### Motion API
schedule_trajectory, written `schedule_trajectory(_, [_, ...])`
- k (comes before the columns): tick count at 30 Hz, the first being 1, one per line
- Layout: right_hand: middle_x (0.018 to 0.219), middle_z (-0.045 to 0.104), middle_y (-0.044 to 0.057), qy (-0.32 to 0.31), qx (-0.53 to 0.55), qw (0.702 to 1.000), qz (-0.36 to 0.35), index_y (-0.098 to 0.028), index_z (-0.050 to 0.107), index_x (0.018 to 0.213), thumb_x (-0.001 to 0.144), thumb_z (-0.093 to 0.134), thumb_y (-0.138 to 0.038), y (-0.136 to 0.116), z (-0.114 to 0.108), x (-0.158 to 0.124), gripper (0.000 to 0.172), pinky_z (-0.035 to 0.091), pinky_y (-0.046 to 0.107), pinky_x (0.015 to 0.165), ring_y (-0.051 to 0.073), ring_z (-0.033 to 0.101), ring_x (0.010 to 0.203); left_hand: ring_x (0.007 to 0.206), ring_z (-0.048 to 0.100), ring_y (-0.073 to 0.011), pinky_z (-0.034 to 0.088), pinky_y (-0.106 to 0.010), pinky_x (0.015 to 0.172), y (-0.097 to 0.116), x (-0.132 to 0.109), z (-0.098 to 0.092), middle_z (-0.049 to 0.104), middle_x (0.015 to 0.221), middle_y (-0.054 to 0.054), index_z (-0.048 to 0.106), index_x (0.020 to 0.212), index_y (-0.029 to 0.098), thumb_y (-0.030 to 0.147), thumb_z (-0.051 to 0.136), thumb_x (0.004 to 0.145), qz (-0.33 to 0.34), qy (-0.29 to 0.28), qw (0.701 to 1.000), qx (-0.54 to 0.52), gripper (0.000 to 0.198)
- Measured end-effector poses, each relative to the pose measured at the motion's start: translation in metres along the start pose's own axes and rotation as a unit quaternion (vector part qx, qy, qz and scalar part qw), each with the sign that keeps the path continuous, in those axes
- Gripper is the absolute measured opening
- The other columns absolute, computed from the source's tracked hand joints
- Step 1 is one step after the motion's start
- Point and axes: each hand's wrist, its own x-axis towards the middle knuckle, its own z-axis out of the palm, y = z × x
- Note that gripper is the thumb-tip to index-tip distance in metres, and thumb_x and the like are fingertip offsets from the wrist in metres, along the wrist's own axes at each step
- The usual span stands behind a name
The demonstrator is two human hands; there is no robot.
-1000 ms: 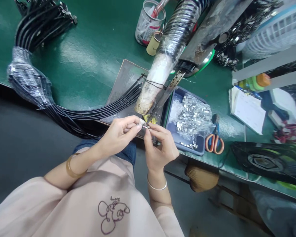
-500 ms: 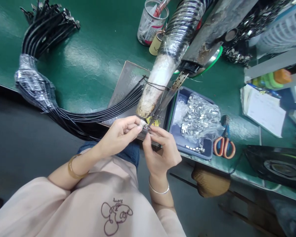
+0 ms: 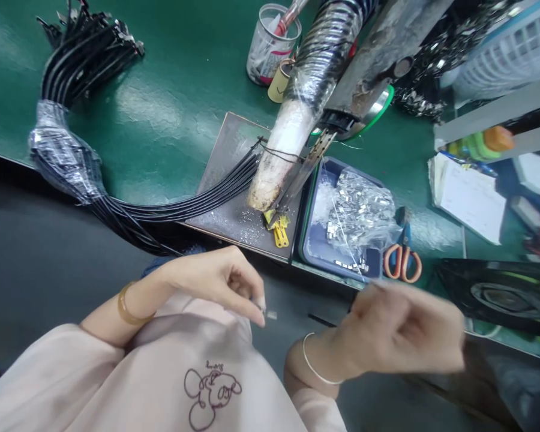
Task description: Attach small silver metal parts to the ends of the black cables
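Note:
My left hand is closed in a pinch over the bench's front edge. A small silvery metal connector sticks out between its thumb and forefinger; the rest of it is hidden by the fingers. My right hand is blurred by motion, in front of the blue tray, its fingers curled closed. A thin, shiny strand of solder wire runs across the tray to its fingertips. Above both hands the soldering iron points down over a grey board, beside yellow clips.
A bundle of black cables curves over the board from the left. The tray holds a bag of metal connectors. Scissors with orange handles lie right of it. A wrapped duct hangs over the board. Behind stands a clear tub.
Both hands have left the iron's tip. The left moved down toward my body with the small connector; the right swung right and down, drawing the solder wire over the tray.

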Motion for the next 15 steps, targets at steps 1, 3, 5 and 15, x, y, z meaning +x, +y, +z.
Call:
schedule_trajectory(1, [0.058, 0.059, 0.000, 0.016, -0.038, 0.999, 0.003, -0.021, 0.066, 0.082, 0.096, 0.056, -0.043, 0.004, 0.001, 0.009, 0.028, 0.037, 0.030, 0.049, 0.014, 0.048, 0.046, 0.051, 0.044, -0.0074, 0.035, -0.022, 0.051, 0.001, 0.000, 0.002, 0.059, 0.056, 0.001, 0.075, 0.076, 0.014, 0.032, 0.076, 0.083, 0.017, -0.028, 0.999, 0.037, 0.020])
schedule_trajectory(3, [0.063, 0.063, 0.001, -0.088, -0.093, 0.992, 0.006, -0.021, 0.067, 0.077, 0.090, 0.063, -0.042, 0.012, 0.007, 0.030, 0.026, 0.041, 0.030, 0.056, 0.014, 0.051, 0.052, 0.054, 0.044, -0.0075, 0.036, -0.022, 0.055, 0.003, 0.001, 0.006, 0.060, 0.060, 0.001, 0.073, 0.071, 0.014, 0.024, 0.074, 0.085, 0.051, -0.060, 0.990, 0.114, 0.017])
schedule_trajectory(5, [0.073, 0.070, 0.004, -0.162, -0.115, 0.980, 0.002, -0.020, 0.067, 0.076, 0.090, 0.060, -0.043, 0.023, 0.017, 0.047, 0.028, 0.043, 0.031, 0.062, 0.016, 0.055, 0.058, 0.054, 0.041, -0.0072, 0.034, -0.022, 0.056, 0.004, 0.003, 0.013, 0.055, 0.058, 0.003, 0.068, 0.064, 0.015, 0.015, 0.071, 0.084, 0.072, -0.057, 0.980, 0.178, 0.021])
schedule_trajectory(15, [0.075, 0.070, 0.006, -0.215, -0.144, 0.966, -0.013, -0.021, 0.066, 0.074, 0.089, 0.057, -0.045, 0.047, 0.032, 0.062, 0.029, 0.042, 0.032, 0.064, 0.019, 0.059, 0.064, 0.052, 0.036, -0.0069, 0.029, -0.021, 0.050, -0.014, 0.015, 0.018, 0.049, 0.055, 0.004, 0.063, 0.063, 0.013, 0.038, 0.073, 0.080, 0.054, 0.240, 0.968, -0.051, 0.032])
